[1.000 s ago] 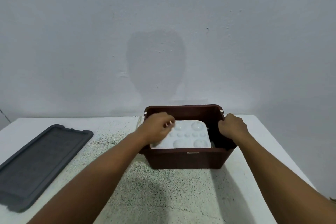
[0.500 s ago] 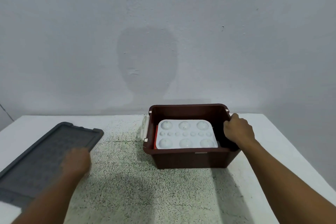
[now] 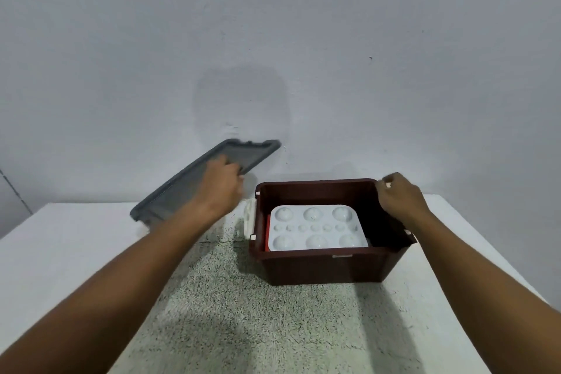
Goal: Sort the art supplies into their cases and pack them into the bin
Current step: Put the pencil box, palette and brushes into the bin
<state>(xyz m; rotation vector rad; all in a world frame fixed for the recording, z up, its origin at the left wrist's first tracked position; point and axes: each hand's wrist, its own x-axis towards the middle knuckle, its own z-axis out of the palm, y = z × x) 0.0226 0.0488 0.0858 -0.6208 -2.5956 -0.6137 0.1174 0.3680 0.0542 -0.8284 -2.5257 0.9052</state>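
Brown bin (image 3: 328, 267) sits on the counter (image 3: 60, 252), open-topped, white paint palette (image 3: 315, 228) lying flat inside on something red at its left edge. My right hand (image 3: 397, 197) is curled over the bin's far right rim, gripping it. My left hand (image 3: 221, 188) grips the grey lid (image 3: 182, 185), lifted and tilted, just left of the bin, blurred. Speckled mat (image 3: 243, 313) under the bin; grey wall behind.
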